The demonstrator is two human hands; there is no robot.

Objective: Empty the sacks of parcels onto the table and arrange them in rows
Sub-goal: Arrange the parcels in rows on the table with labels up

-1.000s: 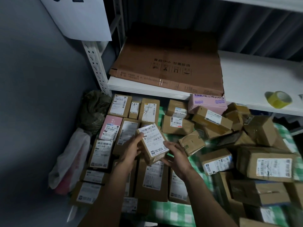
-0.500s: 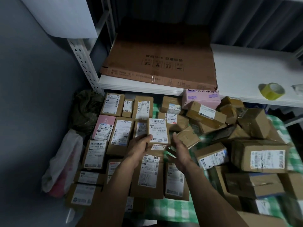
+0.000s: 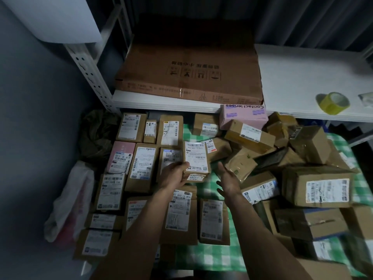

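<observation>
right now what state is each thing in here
small labelled parcel, label up, gripped at its near left corner
left hand, gripping that parcel
right hand, open, apart from the parcel
sorted parcels, flat, labels up, in rows
unsorted parcels, heaped and tilted
contact lenses box, on the heap, print upside down
tape roll, loose on the shelf
flat carton, lying on the shelf

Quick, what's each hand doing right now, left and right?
Left hand: holds the small labelled parcel.
Right hand: open, holding nothing.
</observation>
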